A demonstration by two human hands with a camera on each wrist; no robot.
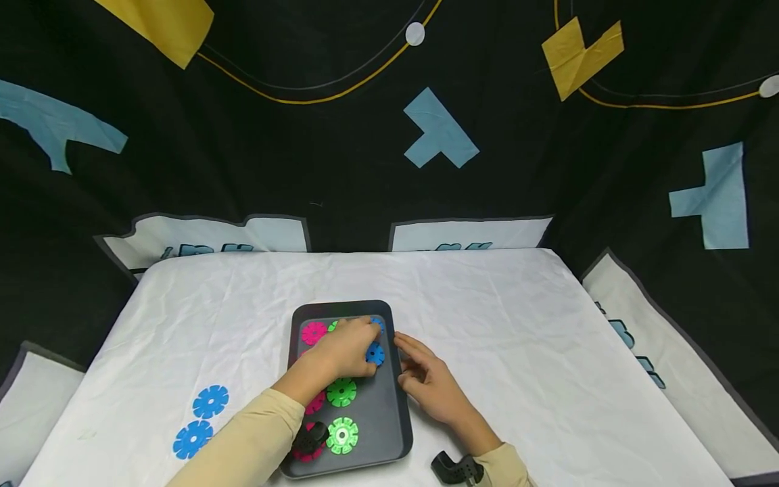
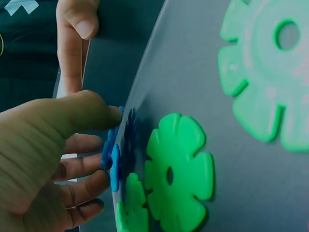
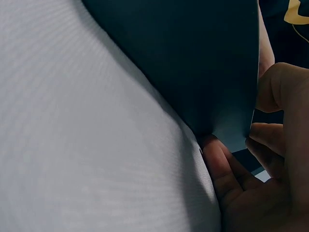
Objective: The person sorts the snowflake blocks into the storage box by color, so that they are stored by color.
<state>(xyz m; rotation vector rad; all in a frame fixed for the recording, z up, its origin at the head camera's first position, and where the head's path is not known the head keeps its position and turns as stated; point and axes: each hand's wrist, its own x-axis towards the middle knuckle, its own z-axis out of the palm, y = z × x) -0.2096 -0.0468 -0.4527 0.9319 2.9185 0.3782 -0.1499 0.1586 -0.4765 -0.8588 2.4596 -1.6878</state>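
Note:
My left hand reaches over a dark grey tray, its thumb and fingertips pinching a blue flower-shaped disc near the right wall. Another blue disc shows at the fingertips, partly covered by the hand. Against the tray's outer right side rests my right hand, with fingertips at the wall and rim. Green discs lie in a column down the tray's middle. Pink discs line its left side, some hidden by the left forearm.
Two blue discs lie on the white cloth left of the tray. Black wrist devices sit on both forearms. Behind the table hangs a black cloth with blue and yellow shapes.

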